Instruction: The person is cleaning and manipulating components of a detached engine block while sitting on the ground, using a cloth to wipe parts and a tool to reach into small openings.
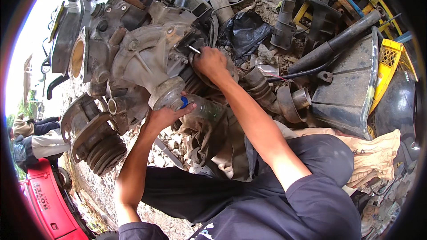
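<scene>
A large, greasy metal gearbox housing (pixel 142 55) fills the upper left middle. My right hand (pixel 211 64) is closed at its right side, and a short shiny metal rod (pixel 194 50) sticks out past the fingers; the rest of the rod is hidden. Lower down, my left hand (pixel 165 116) is beside the housing's round flange (pixel 167 93). Between its thumb and fingertip shows the blue cap of a clear plastic bottle (pixel 205 106), which the hand grips at the neck. Under the bottle hangs a brown cloth (pixel 198 140).
A ribbed metal hub (pixel 95 138) is left of my left arm. Right lie metal pipe parts (pixel 289 102), a long dark tube (pixel 336 42), a black plastic bag (pixel 247 33) and a yellow crate (pixel 389 71). A red vehicle (pixel 51 200) and a person (pixel 42 144) are far left.
</scene>
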`<action>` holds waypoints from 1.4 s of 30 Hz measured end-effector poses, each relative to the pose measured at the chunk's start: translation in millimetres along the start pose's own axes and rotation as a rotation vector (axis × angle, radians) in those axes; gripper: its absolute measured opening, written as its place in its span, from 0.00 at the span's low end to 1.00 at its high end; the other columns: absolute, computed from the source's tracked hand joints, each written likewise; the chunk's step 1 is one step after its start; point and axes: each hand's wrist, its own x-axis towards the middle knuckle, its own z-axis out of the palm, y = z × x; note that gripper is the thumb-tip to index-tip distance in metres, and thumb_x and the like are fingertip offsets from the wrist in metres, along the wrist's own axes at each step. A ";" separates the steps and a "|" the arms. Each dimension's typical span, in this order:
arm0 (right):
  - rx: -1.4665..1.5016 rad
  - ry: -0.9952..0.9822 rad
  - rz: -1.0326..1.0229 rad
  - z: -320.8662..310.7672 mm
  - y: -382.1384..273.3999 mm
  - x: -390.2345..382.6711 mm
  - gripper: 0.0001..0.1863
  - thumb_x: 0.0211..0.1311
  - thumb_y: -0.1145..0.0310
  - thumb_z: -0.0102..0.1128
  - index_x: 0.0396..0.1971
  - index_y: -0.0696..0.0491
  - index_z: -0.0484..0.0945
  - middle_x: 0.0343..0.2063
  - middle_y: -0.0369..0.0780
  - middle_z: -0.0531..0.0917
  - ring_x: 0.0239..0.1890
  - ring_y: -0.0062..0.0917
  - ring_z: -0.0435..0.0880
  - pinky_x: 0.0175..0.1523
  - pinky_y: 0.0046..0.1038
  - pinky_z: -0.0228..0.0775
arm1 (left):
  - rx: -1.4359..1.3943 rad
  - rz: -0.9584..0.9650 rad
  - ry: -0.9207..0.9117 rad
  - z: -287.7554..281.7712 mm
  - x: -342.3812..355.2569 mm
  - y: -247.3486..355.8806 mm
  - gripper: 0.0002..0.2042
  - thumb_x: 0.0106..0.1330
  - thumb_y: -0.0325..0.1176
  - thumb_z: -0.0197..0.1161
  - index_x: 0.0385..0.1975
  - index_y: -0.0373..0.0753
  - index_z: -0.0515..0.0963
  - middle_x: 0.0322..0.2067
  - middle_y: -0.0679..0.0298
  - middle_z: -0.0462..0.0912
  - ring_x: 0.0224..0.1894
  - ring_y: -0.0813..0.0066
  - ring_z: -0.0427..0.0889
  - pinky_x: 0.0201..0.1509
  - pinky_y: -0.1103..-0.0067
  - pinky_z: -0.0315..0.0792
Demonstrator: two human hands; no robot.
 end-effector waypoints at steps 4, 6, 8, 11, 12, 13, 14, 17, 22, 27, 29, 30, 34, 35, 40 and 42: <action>0.121 0.161 0.224 -14.2 25.7 15.3 0.18 0.61 0.59 0.58 0.36 0.60 0.86 0.37 0.61 0.85 0.43 0.57 0.85 0.53 0.49 0.77 | 0.037 -0.028 -0.004 -1.7 -6.0 3.4 0.21 0.55 0.40 0.81 0.36 0.38 0.73 0.41 0.62 0.84 0.45 0.71 0.82 0.54 0.71 0.75; 0.287 0.278 0.236 -20.7 44.1 22.8 0.18 0.64 0.61 0.56 0.42 0.61 0.83 0.39 0.61 0.84 0.45 0.60 0.83 0.53 0.49 0.76 | 0.091 -0.056 -0.033 -5.6 -7.3 14.4 0.21 0.55 0.40 0.81 0.36 0.38 0.73 0.40 0.62 0.84 0.45 0.71 0.81 0.53 0.71 0.75; 0.380 0.314 0.177 -20.1 50.3 26.6 0.19 0.65 0.60 0.55 0.46 0.59 0.82 0.41 0.60 0.84 0.47 0.58 0.83 0.54 0.49 0.75 | 0.102 -0.053 -0.044 -5.3 -5.6 17.8 0.21 0.55 0.41 0.81 0.35 0.38 0.73 0.40 0.61 0.84 0.45 0.71 0.81 0.52 0.71 0.75; 0.459 0.098 0.035 -8.9 19.7 14.1 0.20 0.68 0.56 0.54 0.52 0.51 0.82 0.47 0.55 0.84 0.53 0.51 0.82 0.60 0.49 0.72 | 0.074 -0.030 -0.028 -6.6 -10.1 12.4 0.22 0.55 0.42 0.81 0.35 0.37 0.74 0.40 0.60 0.83 0.45 0.70 0.81 0.51 0.71 0.75; 0.284 -0.072 -0.078 -1.2 12.9 9.4 0.21 0.68 0.54 0.53 0.53 0.49 0.82 0.49 0.54 0.84 0.55 0.49 0.81 0.62 0.48 0.71 | 0.070 -0.015 -0.029 -6.4 -9.9 12.0 0.22 0.55 0.42 0.81 0.35 0.37 0.73 0.40 0.60 0.83 0.45 0.70 0.81 0.51 0.71 0.75; 0.107 -0.240 -0.188 4.1 8.0 8.1 0.23 0.69 0.51 0.52 0.55 0.47 0.82 0.52 0.53 0.83 0.58 0.47 0.80 0.64 0.47 0.70 | 0.066 -0.001 -0.030 -6.3 -8.9 11.7 0.23 0.55 0.43 0.80 0.36 0.37 0.73 0.40 0.60 0.83 0.44 0.70 0.80 0.51 0.71 0.75; 0.097 -0.248 -0.193 9.0 9.0 16.8 0.23 0.69 0.50 0.51 0.55 0.46 0.82 0.53 0.51 0.83 0.59 0.47 0.80 0.65 0.47 0.70 | 0.072 0.025 -0.026 -6.4 -6.2 12.4 0.23 0.55 0.43 0.81 0.36 0.37 0.73 0.40 0.60 0.83 0.44 0.71 0.80 0.51 0.71 0.75; 0.075 -0.289 -0.128 16.4 21.1 32.0 0.24 0.68 0.48 0.51 0.55 0.44 0.83 0.55 0.49 0.82 0.61 0.46 0.79 0.67 0.47 0.68 | 0.092 0.075 -0.038 -1.2 1.3 13.4 0.24 0.55 0.44 0.81 0.38 0.36 0.72 0.39 0.61 0.82 0.43 0.71 0.79 0.51 0.72 0.74; 0.065 -0.265 -0.112 2.8 3.9 22.0 0.24 0.66 0.47 0.54 0.51 0.47 0.85 0.53 0.51 0.83 0.58 0.47 0.80 0.65 0.45 0.70 | 0.015 0.014 -0.073 8.2 11.9 -7.6 0.26 0.56 0.46 0.80 0.41 0.37 0.71 0.41 0.62 0.78 0.46 0.72 0.77 0.53 0.74 0.71; 0.236 -0.419 -0.103 -30.8 10.6 6.4 0.21 0.63 0.48 0.58 0.46 0.46 0.87 0.51 0.51 0.84 0.57 0.48 0.81 0.63 0.43 0.72 | 0.032 0.023 -0.094 9.0 11.3 -3.3 0.26 0.56 0.45 0.80 0.42 0.38 0.73 0.41 0.62 0.77 0.48 0.71 0.75 0.54 0.73 0.71; 0.198 -0.322 -0.109 -17.0 9.5 8.6 0.21 0.64 0.49 0.56 0.49 0.45 0.86 0.53 0.52 0.83 0.59 0.49 0.80 0.64 0.45 0.71 | -0.015 0.065 -0.091 9.1 13.3 -5.3 0.26 0.55 0.45 0.80 0.43 0.38 0.74 0.41 0.62 0.77 0.48 0.71 0.75 0.54 0.73 0.71; 0.150 -0.291 -0.071 -12.9 3.5 10.0 0.22 0.64 0.50 0.55 0.50 0.46 0.85 0.54 0.52 0.83 0.59 0.49 0.80 0.64 0.46 0.70 | -0.040 0.082 -0.092 10.7 12.7 -6.6 0.26 0.55 0.45 0.81 0.43 0.38 0.74 0.41 0.62 0.77 0.48 0.71 0.76 0.55 0.73 0.71; 0.054 -0.154 -0.030 13.0 -0.4 18.5 0.24 0.63 0.53 0.56 0.51 0.53 0.83 0.50 0.55 0.83 0.57 0.50 0.81 0.61 0.50 0.72 | 0.068 0.007 -0.090 7.3 13.1 4.4 0.26 0.54 0.47 0.81 0.43 0.38 0.74 0.42 0.62 0.78 0.47 0.70 0.77 0.54 0.72 0.72; 0.062 -0.093 -0.029 17.2 -0.6 17.3 0.24 0.63 0.53 0.57 0.50 0.55 0.83 0.48 0.56 0.84 0.55 0.51 0.82 0.60 0.50 0.73 | 0.090 0.019 -0.080 8.9 12.3 -3.9 0.27 0.54 0.48 0.80 0.43 0.39 0.74 0.42 0.62 0.78 0.47 0.70 0.77 0.54 0.72 0.72; 0.004 0.062 -0.067 -2.8 -6.2 14.4 0.20 0.60 0.58 0.62 0.37 0.62 0.85 0.36 0.57 0.87 0.42 0.54 0.87 0.49 0.48 0.80 | 0.135 -0.004 -0.038 2.2 3.5 14.5 0.28 0.55 0.53 0.78 0.43 0.39 0.75 0.40 0.61 0.81 0.44 0.68 0.79 0.52 0.70 0.73; 0.075 0.113 0.038 -18.4 -10.8 12.4 0.19 0.60 0.60 0.61 0.30 0.64 0.85 0.35 0.60 0.86 0.41 0.54 0.87 0.50 0.48 0.79 | 0.145 0.005 -0.018 -3.6 -2.7 23.5 0.28 0.55 0.54 0.78 0.43 0.39 0.76 0.38 0.60 0.81 0.43 0.67 0.80 0.51 0.69 0.74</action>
